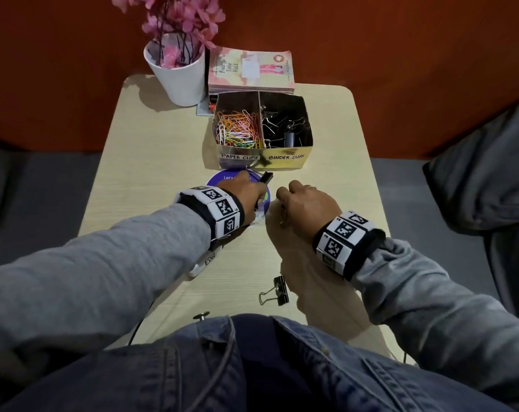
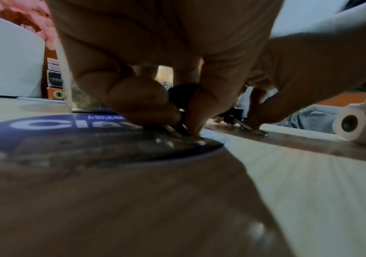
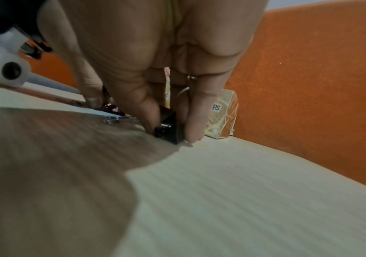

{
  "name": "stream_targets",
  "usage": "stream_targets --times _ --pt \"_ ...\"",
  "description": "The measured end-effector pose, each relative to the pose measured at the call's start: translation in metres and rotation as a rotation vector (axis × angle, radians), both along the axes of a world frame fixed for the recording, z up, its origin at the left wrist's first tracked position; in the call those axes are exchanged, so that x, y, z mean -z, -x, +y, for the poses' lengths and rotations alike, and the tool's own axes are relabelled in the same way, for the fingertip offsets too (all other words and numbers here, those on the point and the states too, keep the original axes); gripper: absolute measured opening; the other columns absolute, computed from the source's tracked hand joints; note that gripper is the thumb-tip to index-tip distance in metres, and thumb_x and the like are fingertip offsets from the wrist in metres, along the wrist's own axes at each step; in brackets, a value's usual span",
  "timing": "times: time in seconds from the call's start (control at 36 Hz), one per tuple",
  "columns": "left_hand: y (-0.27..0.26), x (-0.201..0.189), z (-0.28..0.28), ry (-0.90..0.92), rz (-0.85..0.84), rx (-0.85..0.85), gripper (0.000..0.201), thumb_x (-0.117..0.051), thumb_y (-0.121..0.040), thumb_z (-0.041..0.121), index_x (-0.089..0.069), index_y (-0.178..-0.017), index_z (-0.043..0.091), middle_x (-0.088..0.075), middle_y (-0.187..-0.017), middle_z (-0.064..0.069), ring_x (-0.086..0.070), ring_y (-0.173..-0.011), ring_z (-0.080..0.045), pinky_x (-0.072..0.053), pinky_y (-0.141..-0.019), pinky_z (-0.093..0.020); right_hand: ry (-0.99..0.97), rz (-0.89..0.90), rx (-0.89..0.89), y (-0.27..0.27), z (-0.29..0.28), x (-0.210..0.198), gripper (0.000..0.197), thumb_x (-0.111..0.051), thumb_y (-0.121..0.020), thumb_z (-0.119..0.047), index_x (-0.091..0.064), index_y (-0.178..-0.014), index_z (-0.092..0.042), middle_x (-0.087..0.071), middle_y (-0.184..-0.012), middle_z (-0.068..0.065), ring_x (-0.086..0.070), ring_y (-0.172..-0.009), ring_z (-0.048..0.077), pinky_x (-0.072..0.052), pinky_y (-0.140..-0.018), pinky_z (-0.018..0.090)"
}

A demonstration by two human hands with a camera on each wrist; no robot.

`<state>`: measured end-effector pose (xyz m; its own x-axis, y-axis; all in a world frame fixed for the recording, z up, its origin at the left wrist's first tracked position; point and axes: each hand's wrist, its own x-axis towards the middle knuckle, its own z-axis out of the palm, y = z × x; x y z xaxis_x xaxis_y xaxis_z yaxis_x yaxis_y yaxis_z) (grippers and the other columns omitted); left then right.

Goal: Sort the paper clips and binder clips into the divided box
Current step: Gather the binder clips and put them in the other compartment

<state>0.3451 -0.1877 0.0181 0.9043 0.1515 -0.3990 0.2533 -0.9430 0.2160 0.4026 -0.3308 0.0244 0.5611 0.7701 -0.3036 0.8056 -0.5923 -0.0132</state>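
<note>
The gold divided box point(image 1: 282, 162) stands at the table's far middle, coloured paper clips point(image 1: 237, 127) in its left half and black binder clips point(image 1: 285, 129) in its right. Just in front of it, my left hand point(image 1: 252, 185) point(image 2: 184, 128) pinches a black binder clip point(image 1: 266, 177) point(image 2: 183, 94) over a purple disc point(image 1: 218, 181) point(image 2: 45, 125). Beside it, my right hand point(image 1: 282, 200) point(image 3: 168, 133) pinches another black binder clip point(image 3: 168, 128) that sits on the table; the head view hides that clip. A third binder clip point(image 1: 277, 291) lies loose near my body.
A white pot of pink flowers point(image 1: 178, 72) and a stack of books point(image 1: 250, 69) stand behind the box. Orange wall surrounds the small table point(image 1: 148, 162). A grey cushion point(image 1: 490, 162) sits off the right edge.
</note>
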Motion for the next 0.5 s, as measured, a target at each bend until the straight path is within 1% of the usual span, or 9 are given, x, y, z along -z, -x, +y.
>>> stream_targets --times 0.08,0.14,0.19,0.22,0.28,0.31,0.36,0.42,0.5 --pt "0.001 0.0 0.0 0.011 -0.016 0.009 0.022 -0.062 -0.085 0.021 -0.041 -0.091 0.024 -0.045 -0.104 -0.005 -0.05 -0.088 -0.026 -0.041 -0.069 -0.032 -0.007 0.0 0.003 0.0 -0.002 -0.001 0.039 -0.056 -0.091 -0.023 -0.045 -0.126 -0.009 -0.048 -0.117 0.013 -0.055 -0.103 0.034 -0.033 -0.066 0.033" --pt "0.002 0.001 0.001 0.028 -0.029 0.017 0.024 -0.063 -0.084 0.02 -0.044 -0.099 0.023 -0.049 -0.108 -0.006 -0.052 -0.091 -0.026 -0.042 -0.071 -0.031 -0.009 -0.011 0.005 -0.001 -0.003 -0.001 0.036 -0.053 -0.093 -0.021 -0.044 -0.125 -0.009 -0.047 -0.116 0.013 -0.056 -0.1 0.035 -0.032 -0.066 0.034" --pt "0.004 0.001 0.001 0.037 -0.027 0.012 0.031 -0.065 -0.083 0.017 -0.048 -0.107 0.024 -0.049 -0.112 -0.005 -0.054 -0.094 -0.026 -0.042 -0.071 -0.03 -0.026 -0.013 0.016 -0.004 -0.001 -0.004 0.033 -0.049 -0.092 -0.013 -0.044 -0.125 -0.009 -0.046 -0.116 0.014 -0.058 -0.097 0.036 -0.033 -0.064 0.035" --pt "0.004 0.001 0.002 0.037 -0.022 0.01 0.03 -0.065 -0.083 0.016 -0.049 -0.106 0.025 -0.048 -0.112 -0.005 -0.054 -0.094 -0.026 -0.041 -0.071 -0.03 -0.042 -0.008 0.033 -0.006 0.0 -0.007 0.035 -0.05 -0.091 -0.01 -0.044 -0.125 -0.01 -0.046 -0.117 0.013 -0.059 -0.094 0.037 -0.036 -0.064 0.036" --pt "0.006 0.001 0.002 0.033 -0.016 0.01 0.023 -0.063 -0.083 0.015 -0.049 -0.098 0.027 -0.045 -0.109 -0.005 -0.054 -0.09 -0.028 -0.04 -0.069 -0.031 -0.094 0.006 0.077 -0.014 0.006 -0.016 0.04 -0.056 -0.086 -0.007 -0.045 -0.124 -0.012 -0.047 -0.118 0.012 -0.06 -0.089 0.036 -0.044 -0.065 0.037" --pt "0.006 0.001 0.002 0.026 -0.013 0.013 0.023 -0.062 -0.084 0.016 -0.051 -0.099 0.028 -0.044 -0.109 -0.006 -0.055 -0.088 -0.031 -0.041 -0.068 -0.032 -0.125 0.002 0.092 -0.018 0.009 -0.021 0.041 -0.058 -0.083 -0.005 -0.047 -0.122 -0.013 -0.049 -0.117 0.011 -0.06 -0.087 0.035 -0.048 -0.067 0.037" --pt "0.007 0.002 0.001 0.002 -0.006 0.032 0.03 -0.063 -0.084 0.018 -0.053 -0.111 0.027 -0.043 -0.112 -0.009 -0.057 -0.087 -0.035 -0.044 -0.068 -0.033 -0.184 -0.02 0.101 -0.028 0.016 -0.031 0.039 -0.059 -0.082 -0.002 -0.051 -0.118 -0.015 -0.053 -0.114 0.008 -0.06 -0.087 0.03 -0.052 -0.071 0.036" --pt "0.007 0.002 0.001 -0.015 -0.003 0.052 0.037 -0.063 -0.084 0.019 -0.051 -0.118 0.027 -0.041 -0.117 -0.011 -0.057 -0.088 -0.037 -0.046 -0.07 -0.034 -0.251 -0.034 0.113 -0.039 0.022 -0.04 0.036 -0.061 -0.083 -0.004 -0.053 -0.116 -0.017 -0.055 -0.112 0.006 -0.058 -0.088 0.024 -0.049 -0.072 0.032" --pt "0.009 0.0 0.003 -0.032 0.021 0.078 0.039 -0.06 -0.086 0.02 -0.047 -0.122 0.028 -0.042 -0.118 -0.012 -0.057 -0.091 -0.036 -0.05 -0.073 -0.038 -0.422 -0.126 0.206 -0.057 0.031 -0.057 0.031 -0.06 -0.085 -0.014 -0.054 -0.116 -0.018 -0.058 -0.108 0.003 -0.051 -0.084 0.019 -0.038 -0.068 0.028"
